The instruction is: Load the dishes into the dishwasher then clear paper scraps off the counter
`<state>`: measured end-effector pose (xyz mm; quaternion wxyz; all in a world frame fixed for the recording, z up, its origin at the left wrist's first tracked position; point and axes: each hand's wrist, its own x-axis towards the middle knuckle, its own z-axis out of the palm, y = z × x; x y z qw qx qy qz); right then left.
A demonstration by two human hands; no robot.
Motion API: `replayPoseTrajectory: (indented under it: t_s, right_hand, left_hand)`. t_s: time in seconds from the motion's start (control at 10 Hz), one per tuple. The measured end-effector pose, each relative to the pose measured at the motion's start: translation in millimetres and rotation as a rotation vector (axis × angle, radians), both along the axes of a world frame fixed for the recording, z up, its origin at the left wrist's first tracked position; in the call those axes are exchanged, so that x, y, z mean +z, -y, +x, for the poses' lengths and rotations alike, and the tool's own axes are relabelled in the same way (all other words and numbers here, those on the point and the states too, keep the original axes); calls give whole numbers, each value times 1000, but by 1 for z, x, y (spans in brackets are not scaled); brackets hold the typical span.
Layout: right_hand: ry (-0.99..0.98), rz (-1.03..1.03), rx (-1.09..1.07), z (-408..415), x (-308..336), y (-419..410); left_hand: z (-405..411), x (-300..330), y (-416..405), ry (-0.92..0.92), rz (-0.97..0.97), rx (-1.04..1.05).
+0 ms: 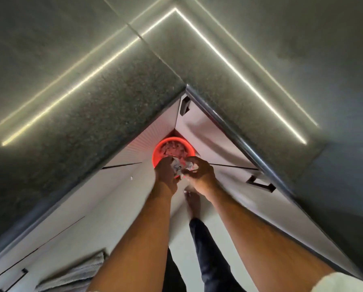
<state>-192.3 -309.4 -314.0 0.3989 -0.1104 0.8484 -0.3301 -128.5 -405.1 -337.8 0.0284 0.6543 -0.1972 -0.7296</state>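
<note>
The dark grey speckled stone tabletop point(134, 98) carries pale yellow-white streaks of reflected light. Below its inner corner sits a round orange-red plastic bin point(158, 150) holding white and grey paper scraps point(174, 147), against white cabinet fronts point(208, 131) with black recessed handles point(260, 183).

Crumpled white paper scraps point(181, 166) are bunched between a person's two hands, held just above a round red bin point(158, 151) already holding more scraps, low in the corner beneath the speckled desk point(117, 114).

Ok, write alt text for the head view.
Both hands, left and right, hold crumpled paper scraps over a red bin that already holds scraps, on the floor in the corner under a dark speckled counter. A grey towel hangs at lower left.
</note>
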Motion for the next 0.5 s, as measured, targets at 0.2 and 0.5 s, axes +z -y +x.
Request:
replayPoseTrajectory:
  t_s: [0.2,0.5]
  right_hand:
    - [130,126,-32,-8,-48,20]
    - [70,243,146,-1,-48,2]
  left_hand:
    - [-3,-42,13,-11,-20,-74]
    - [30,-52,26,-19,-16,-203]
